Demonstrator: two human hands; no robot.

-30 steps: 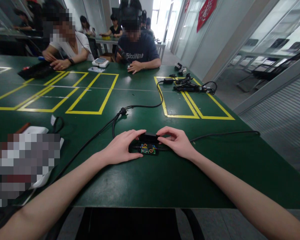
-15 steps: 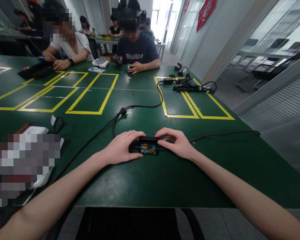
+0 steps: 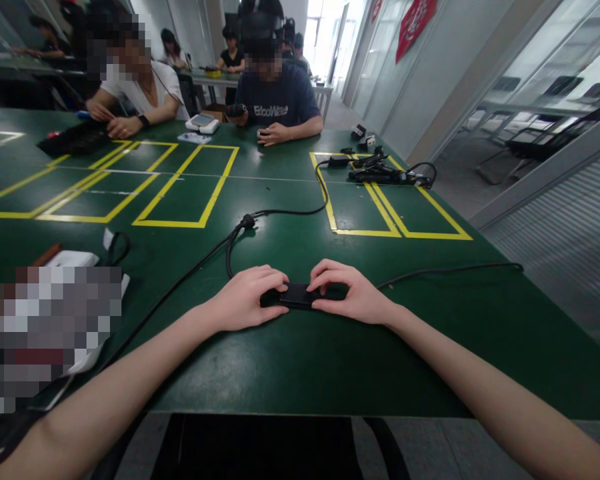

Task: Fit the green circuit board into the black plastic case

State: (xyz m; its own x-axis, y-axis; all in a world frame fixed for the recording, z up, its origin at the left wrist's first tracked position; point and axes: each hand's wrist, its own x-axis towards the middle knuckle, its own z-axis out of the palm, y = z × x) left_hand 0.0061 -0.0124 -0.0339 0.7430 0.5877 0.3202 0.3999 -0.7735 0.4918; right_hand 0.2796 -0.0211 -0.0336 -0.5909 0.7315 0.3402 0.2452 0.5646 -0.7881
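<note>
A small black power adapter box (image 3: 297, 295) lies flat on the green table (image 3: 305, 360) in front of me, its black cover closed over it. My left hand (image 3: 245, 298) grips its left end with curled fingers. My right hand (image 3: 350, 293) pinches its right end between thumb and fingers. One black cable (image 3: 220, 250) leaves the box to the left and loops away; another black cable (image 3: 450, 270) runs off to the right.
Yellow taped rectangles (image 3: 185, 187) mark the table. More black adapters and cables (image 3: 380, 172) lie at the far right. Two people sit across the table (image 3: 280, 107), others behind them. A white object (image 3: 73, 259) and a blurred patch lie at my left.
The black cover has come down over the box; the circuit board with coloured parts seen earlier is now hidden. Both hands have closed in on the box ends.
</note>
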